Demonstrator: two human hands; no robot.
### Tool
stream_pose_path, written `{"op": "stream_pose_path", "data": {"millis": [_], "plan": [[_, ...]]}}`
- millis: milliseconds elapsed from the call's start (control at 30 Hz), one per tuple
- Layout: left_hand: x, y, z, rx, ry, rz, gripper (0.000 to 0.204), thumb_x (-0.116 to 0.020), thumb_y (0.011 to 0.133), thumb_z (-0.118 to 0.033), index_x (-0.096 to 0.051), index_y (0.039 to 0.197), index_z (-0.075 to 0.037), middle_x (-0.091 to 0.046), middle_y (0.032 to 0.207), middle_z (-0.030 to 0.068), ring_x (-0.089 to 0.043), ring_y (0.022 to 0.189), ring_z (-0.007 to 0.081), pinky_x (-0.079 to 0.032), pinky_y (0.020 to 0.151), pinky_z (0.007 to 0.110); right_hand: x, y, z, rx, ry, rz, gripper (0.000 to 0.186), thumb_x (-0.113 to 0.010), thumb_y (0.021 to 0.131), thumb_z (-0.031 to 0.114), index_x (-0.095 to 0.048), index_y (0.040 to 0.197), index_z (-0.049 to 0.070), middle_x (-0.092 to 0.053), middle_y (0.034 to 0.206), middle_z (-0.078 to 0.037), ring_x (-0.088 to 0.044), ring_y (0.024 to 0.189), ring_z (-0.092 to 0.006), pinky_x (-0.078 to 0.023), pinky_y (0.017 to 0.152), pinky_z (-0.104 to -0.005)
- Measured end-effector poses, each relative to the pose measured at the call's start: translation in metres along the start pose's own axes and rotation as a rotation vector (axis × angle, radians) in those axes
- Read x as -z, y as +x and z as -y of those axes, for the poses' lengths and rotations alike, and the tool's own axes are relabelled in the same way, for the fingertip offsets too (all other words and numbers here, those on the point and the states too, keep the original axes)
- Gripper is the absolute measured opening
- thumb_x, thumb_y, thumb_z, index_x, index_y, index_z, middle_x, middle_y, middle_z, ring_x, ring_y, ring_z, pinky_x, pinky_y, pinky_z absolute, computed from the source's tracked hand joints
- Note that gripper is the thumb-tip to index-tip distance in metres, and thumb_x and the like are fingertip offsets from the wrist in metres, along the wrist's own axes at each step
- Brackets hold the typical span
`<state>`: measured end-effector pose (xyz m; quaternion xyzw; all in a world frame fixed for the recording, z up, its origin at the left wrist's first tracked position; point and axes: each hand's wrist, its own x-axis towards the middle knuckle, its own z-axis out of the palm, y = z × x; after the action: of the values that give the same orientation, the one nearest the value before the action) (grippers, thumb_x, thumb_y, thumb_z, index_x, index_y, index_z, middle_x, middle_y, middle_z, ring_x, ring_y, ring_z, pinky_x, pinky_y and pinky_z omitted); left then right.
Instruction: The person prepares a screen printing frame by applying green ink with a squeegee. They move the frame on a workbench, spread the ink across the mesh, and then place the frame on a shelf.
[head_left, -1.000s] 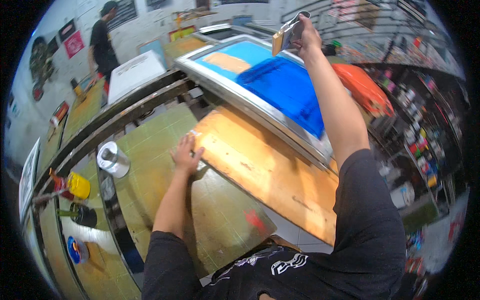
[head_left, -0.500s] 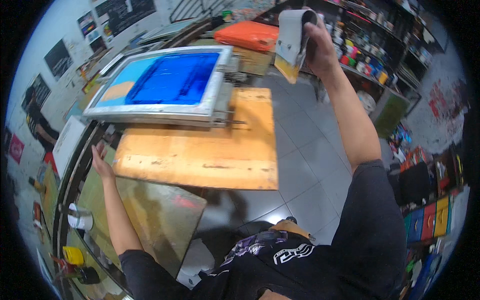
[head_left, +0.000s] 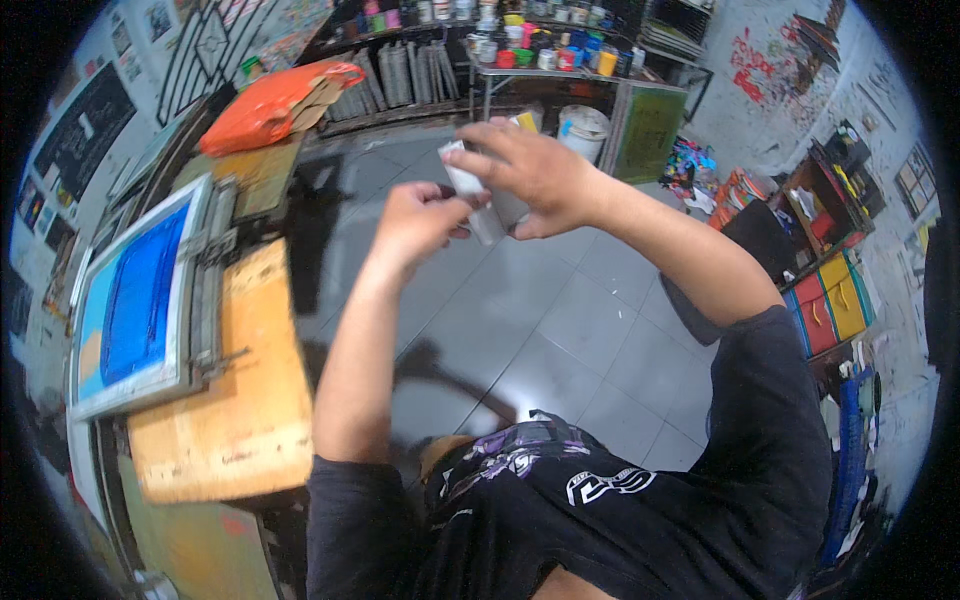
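Both of my hands are raised over the grey floor at a thin, curled, whitish sheet (head_left: 463, 180). My right hand (head_left: 548, 178) is wrapped over it from the right, hiding much of it. A yellow patch shows just above the right knuckles. With fingers closed, my left hand (head_left: 418, 222) pinches at the sheet's lower left edge. To the left, a silk-screen frame (head_left: 183, 290) with blue, light blue and orange areas is tilted above a wooden printing board (head_left: 235, 440). Neither hand touches the frame.
An orange plastic bag (head_left: 270, 105) lies on a bench at the far left. Jars and tubs of paint (head_left: 560, 58) crowd a table at the back, with a white bucket (head_left: 583, 135) beside it. Coloured drawers (head_left: 830, 305) stand at the right.
My view has turned right, so the screen frame sits further left. My left hand has come up from beside the board to the sheet. My right hand still holds the sheet, now nearer my left.
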<state>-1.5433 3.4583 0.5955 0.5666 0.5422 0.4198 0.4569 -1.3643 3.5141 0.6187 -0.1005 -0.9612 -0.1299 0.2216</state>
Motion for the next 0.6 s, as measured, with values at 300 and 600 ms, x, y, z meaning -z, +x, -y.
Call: {"op": "stream_pose_path", "data": {"millis": [300, 600], "plan": [[-0.083, 0.168, 0.098, 0.03, -0.237, -0.137, 0.018, -0.073, 0.067, -0.013, -0.059, 0.069, -0.002, -0.052, 0.06, -0.0037, -0.042, 0.051, 0.0029, -0.032, 0.046, 0.019, -0.08, -0.047, -0.129, -0.051, 0.011, 0.231, 0.105, -0.079, 0.045, 0.019, -0.023, 0.134, 0.019, -0.037, 0.124, -0.019, -0.038, 0.116, -0.0353, -0.029, 0.101, -0.045], [-0.069, 0.368, 0.136, 0.054, -0.717, -0.068, 0.023, -0.068, 0.072, -0.009, -0.056, 0.086, 0.004, -0.059, 0.081, 0.0075, -0.056, 0.069, 0.0129, -0.044, 0.061, 0.026, -0.145, -0.014, -0.297, -0.249, -0.02, 0.348, 0.106, -0.08, 0.046, 0.023, -0.021, 0.134, 0.022, -0.023, 0.137, -0.018, -0.025, 0.127, -0.0295, -0.015, 0.103, -0.0563]]}}
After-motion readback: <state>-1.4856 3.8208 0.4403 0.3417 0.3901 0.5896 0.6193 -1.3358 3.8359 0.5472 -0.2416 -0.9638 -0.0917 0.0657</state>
